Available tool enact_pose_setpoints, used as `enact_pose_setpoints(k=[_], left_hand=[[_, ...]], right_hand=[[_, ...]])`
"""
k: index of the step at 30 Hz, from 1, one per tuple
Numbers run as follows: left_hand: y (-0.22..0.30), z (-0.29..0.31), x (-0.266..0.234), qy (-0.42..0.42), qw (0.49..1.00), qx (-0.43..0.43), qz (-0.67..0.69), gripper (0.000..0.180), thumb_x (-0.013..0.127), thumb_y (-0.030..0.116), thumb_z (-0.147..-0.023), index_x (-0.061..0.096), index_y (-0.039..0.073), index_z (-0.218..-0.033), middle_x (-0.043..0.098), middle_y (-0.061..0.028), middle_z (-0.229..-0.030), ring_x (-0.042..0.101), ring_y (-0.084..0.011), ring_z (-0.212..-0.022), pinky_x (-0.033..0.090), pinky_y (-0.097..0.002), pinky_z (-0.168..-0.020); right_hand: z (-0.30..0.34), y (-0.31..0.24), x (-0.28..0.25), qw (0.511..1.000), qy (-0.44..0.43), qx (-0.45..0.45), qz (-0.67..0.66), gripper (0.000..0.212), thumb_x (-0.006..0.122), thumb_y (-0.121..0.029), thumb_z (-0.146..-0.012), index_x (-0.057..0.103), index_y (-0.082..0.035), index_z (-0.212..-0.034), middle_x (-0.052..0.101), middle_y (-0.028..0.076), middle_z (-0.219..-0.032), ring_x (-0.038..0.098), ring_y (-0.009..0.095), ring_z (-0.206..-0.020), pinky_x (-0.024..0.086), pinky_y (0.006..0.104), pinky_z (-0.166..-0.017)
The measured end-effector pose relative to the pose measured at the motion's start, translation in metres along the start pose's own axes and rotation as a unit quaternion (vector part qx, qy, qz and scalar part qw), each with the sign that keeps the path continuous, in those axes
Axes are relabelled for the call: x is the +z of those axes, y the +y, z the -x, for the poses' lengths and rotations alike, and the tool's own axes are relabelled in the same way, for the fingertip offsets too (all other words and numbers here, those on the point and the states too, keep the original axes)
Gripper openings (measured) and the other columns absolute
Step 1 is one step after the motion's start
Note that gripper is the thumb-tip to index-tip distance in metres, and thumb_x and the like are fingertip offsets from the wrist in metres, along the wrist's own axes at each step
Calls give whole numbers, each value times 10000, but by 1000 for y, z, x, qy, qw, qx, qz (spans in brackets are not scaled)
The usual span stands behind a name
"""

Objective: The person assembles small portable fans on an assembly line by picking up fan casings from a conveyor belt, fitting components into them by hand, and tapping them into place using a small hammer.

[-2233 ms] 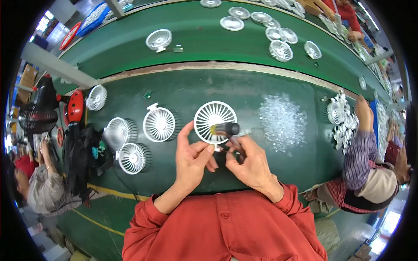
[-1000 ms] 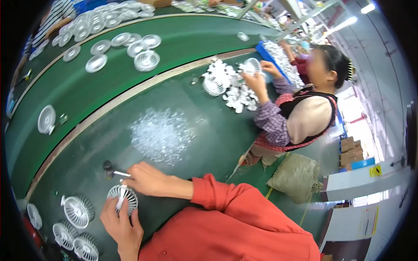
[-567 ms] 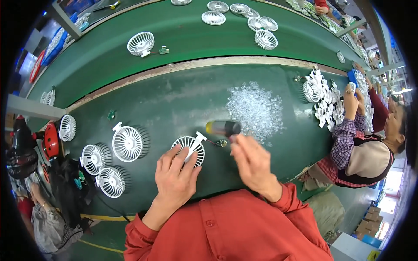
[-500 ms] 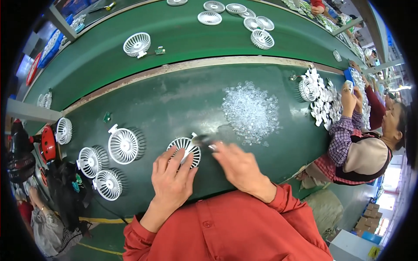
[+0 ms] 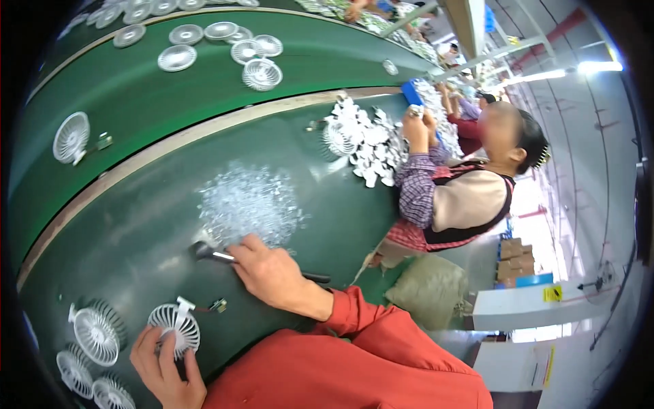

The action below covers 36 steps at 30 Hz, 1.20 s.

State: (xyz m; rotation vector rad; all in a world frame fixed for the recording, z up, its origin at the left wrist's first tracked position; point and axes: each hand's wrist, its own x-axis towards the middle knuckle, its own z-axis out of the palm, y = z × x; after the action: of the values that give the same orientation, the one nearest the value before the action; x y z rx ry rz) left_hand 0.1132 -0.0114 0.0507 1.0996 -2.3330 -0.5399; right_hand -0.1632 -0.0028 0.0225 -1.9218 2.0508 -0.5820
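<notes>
On the green table [image 5: 116, 238], the left hand [image 5: 163, 368] holds a cage [image 5: 184, 326] with its fingers; the right hand [image 5: 274, 276] grips a tool [image 5: 216, 255] near clear bits [image 5: 248, 203].

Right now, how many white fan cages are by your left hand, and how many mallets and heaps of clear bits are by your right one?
White fan cages, counting the one the left hand holds: 4
Mallet, in the right hand: 1
Heap of clear bits: 1
Total: 6
</notes>
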Motion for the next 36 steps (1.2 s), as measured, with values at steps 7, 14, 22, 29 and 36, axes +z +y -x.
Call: enact_pose_setpoints(k=[7,14,22,29,36], left_hand=[[3,-27,8,5,1000,30,-10,329,701,182,-860,619,38,-1143,604,-155,-1173,583,-368,-1042,481,-458,-856],[8,-37,9,-64,992,-42,-104,730,706,535,-818,524,28,-1312,573,-177,-1220,565,-390,-1030,448,-480,-853],[11,-43,10,-85,990,-52,-104,765,782,459,-751,519,10,-1311,570,-204,-1196,553,-406,-1043,449,-488,-882],[17,-27,3,-3,991,-84,101,697,729,74,-678,469,-3,-1320,498,-249,-1268,488,-455,-1160,368,-515,-1023],[9,-39,22,-4,988,-34,152,805,836,169,-639,454,-20,-1321,497,-232,-1274,555,-404,-1096,510,-446,-892]], right_hand=[[-2,10,-6,999,-6,33,-7,210,658,-63,-845,600,-20,-1042,557,123,-948,604,342,-636,509,422,-558],[-6,5,-15,989,33,39,-142,186,660,-42,-870,583,0,-1034,587,141,-888,603,322,-643,487,403,-560],[-21,-14,-25,909,-37,89,-405,132,662,-58,-873,646,37,-962,608,133,-797,588,241,-705,453,347,-644],[-35,-35,-29,759,-255,227,-555,138,673,-143,-930,677,-23,-1000,624,-33,-763,474,12,-548,359,205,-466],[-31,-28,-35,673,-227,291,-641,177,580,-43,-964,664,38,-1096,690,53,-849,382,5,-400,244,194,-340]])
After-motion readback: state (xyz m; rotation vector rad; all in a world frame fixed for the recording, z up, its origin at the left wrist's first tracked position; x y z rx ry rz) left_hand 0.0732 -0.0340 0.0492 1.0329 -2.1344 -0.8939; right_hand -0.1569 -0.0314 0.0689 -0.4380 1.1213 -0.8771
